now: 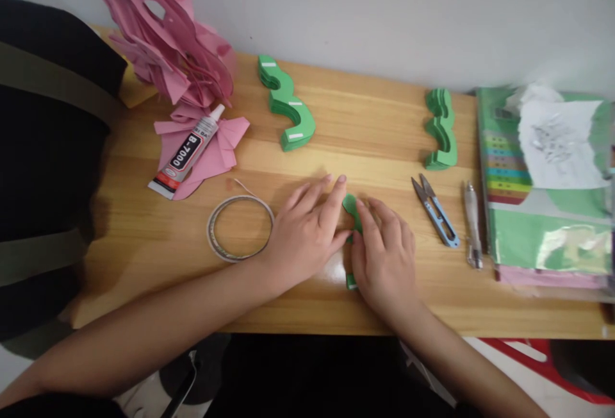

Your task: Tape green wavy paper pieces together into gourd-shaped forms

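A small green wavy paper piece (352,282) lies on the wooden table, mostly hidden under my right hand (385,254). My right thumb and fingers press around this piece, closed against it. A little white shows at its lower end. Beside it, my left hand (307,229) is spread open, its thumb touching or almost touching the piece's left edge. Close to my left wrist lies a roll of narrow tape (210,229), with a thin loose strip sticking up at its top.
Farther back stand two stacks of green wavy cutouts, a left stack (300,113) with white strips and a right stack (446,133). Pink folded paper (202,46), a B-7000 glue tube (185,152), blue thread snips (437,213), a pen (473,225) and a green packet (538,232) surround them.
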A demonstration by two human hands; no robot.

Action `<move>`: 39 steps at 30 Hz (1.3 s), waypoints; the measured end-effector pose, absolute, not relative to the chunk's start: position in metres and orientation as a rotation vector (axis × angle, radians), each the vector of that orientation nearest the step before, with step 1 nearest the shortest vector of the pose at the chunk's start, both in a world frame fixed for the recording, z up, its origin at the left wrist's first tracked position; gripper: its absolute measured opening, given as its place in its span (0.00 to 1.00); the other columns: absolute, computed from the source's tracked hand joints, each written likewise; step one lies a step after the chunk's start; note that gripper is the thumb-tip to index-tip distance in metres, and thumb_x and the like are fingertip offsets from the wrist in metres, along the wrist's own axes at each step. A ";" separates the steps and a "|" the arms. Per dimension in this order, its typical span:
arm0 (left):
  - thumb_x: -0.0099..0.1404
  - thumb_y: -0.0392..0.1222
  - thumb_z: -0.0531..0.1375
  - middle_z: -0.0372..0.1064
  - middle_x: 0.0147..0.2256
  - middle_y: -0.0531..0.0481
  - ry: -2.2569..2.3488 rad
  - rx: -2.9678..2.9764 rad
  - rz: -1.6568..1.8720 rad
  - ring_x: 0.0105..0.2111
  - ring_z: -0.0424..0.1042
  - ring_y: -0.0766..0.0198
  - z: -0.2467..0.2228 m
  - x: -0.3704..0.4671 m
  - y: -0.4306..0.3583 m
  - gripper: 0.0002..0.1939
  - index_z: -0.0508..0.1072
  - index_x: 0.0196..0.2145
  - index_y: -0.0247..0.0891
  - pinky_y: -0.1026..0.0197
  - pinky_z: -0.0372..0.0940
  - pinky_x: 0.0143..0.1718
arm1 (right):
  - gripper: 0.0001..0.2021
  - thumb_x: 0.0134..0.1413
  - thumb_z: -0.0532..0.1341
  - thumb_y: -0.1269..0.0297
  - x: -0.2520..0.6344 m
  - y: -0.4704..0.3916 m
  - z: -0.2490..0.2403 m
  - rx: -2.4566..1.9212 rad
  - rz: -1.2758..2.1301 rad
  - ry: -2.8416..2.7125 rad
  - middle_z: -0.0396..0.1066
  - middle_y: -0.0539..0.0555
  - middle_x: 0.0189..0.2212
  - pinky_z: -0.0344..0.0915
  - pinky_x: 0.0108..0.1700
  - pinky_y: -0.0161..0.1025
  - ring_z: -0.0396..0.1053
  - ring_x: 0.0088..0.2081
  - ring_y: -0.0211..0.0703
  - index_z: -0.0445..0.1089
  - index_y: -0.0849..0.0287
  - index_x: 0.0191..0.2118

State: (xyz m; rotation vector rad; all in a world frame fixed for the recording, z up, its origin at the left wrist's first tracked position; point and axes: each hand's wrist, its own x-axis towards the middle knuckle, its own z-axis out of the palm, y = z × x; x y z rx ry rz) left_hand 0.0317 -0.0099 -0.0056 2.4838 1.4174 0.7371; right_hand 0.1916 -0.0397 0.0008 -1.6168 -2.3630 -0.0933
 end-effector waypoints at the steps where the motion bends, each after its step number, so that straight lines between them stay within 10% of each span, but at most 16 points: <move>1: 0.67 0.43 0.58 0.69 0.54 0.31 1.422 2.488 0.735 0.59 0.64 0.50 -0.006 0.032 -0.010 0.30 0.53 0.61 0.24 0.50 0.61 0.56 | 0.19 0.61 0.53 0.73 0.192 -0.039 0.001 -1.640 -0.107 -2.350 0.68 0.67 0.53 0.64 0.50 0.49 0.65 0.51 0.55 0.64 0.68 0.56; 22: 0.65 0.40 0.58 0.67 0.54 0.28 1.382 2.575 0.801 0.56 0.67 0.46 -0.009 0.031 -0.010 0.30 0.53 0.60 0.23 0.48 0.64 0.54 | 0.20 0.59 0.49 0.77 0.180 -0.027 0.022 -1.454 -0.586 -2.723 0.70 0.63 0.54 0.63 0.51 0.51 0.65 0.51 0.53 0.71 0.69 0.52; 39: 0.65 0.39 0.60 0.69 0.55 0.36 1.334 2.458 0.779 0.58 0.65 0.50 -0.006 0.032 -0.009 0.34 0.49 0.63 0.30 0.49 0.64 0.55 | 0.14 0.62 0.55 0.69 0.216 -0.033 0.017 -1.440 0.073 -2.519 0.73 0.64 0.43 0.66 0.43 0.47 0.67 0.45 0.53 0.70 0.69 0.49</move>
